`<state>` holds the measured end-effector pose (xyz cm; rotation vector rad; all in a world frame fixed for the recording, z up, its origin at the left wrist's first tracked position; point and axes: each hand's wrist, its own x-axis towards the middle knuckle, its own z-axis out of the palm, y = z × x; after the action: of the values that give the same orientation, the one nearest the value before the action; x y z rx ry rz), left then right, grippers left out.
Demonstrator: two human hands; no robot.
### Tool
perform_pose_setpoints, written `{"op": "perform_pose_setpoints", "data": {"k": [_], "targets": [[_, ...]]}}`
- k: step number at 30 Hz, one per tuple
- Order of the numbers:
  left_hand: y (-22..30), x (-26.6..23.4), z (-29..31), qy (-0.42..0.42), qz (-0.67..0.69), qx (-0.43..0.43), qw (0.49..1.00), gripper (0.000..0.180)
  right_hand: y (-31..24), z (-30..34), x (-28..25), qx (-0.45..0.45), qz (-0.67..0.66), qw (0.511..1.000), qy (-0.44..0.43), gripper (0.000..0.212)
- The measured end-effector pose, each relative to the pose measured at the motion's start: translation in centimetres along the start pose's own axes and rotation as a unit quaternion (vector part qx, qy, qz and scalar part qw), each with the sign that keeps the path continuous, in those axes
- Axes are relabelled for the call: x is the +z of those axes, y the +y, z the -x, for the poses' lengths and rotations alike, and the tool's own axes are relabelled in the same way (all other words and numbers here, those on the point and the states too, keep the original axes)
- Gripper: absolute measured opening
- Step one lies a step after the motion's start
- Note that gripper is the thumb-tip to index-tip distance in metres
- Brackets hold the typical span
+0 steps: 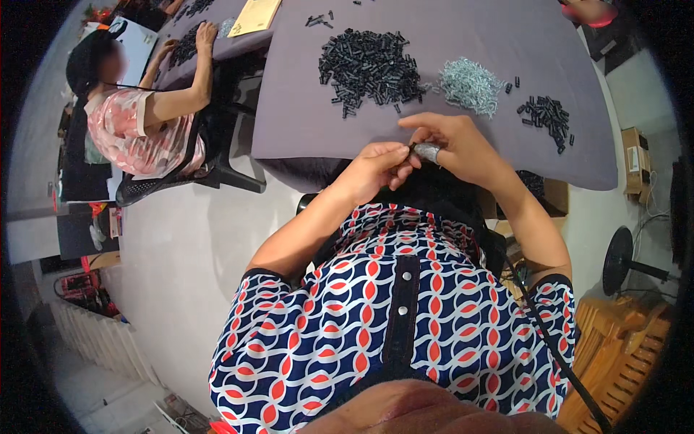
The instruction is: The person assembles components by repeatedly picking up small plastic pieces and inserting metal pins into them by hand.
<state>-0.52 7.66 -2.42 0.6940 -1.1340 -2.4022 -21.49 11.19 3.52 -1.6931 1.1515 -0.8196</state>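
Worktop (296,123) is being occupied by black heaps (369,69) and a silvery heap (471,85), while near its edge a partly hidden dark piece (413,148) is being pinched by the left grip (382,165), the right grip (457,143) being unclear.

Navy shirt (318,311), wavy white-and-red print; dark placket (400,340), two pale buttons (406,275); short dark-edged sleeves (249,307).

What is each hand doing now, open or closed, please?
Left hand: closed, pinching a dark piece.
Right hand: fingers curled, close to that piece; whether it also grips cannot be told.
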Motion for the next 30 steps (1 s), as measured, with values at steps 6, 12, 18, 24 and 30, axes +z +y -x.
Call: {"op": "perform_pose_setpoints", "data": {"k": [6, 12, 18, 24, 30], "targets": [[0.4, 0.2, 0.3, 0.03, -0.036, 0.031, 0.998, 0.032, 0.3, 0.7, 0.0, -0.046, 0.027, 0.997, 0.053, 0.046], [-0.1, -0.1, 0.1, 0.04, -0.027, 0.061, 0.997, 0.031, 0.3, 0.4, -0.4, -0.079, 0.11, 0.989, 0.06, 0.05], [-0.2, 0.7, 0.0, 0.067, -0.018, 0.075, 0.995, 0.03, 0.8, -0.7, 2.2, -0.147, 0.292, 0.939, 0.107, 0.043], [0.6, -0.1, 0.6, 0.02, 0.062, 0.039, 0.997, 0.032, 1.8, -1.1, 2.7, -0.15, 0.256, 0.95, 0.1, 0.042], [0.4, -0.1, 0.8, 0.052, 0.068, 0.038, 0.996, 0.027, 0.8, -0.8, 2.4, -0.141, 0.208, 0.965, 0.072, 0.044]]}}
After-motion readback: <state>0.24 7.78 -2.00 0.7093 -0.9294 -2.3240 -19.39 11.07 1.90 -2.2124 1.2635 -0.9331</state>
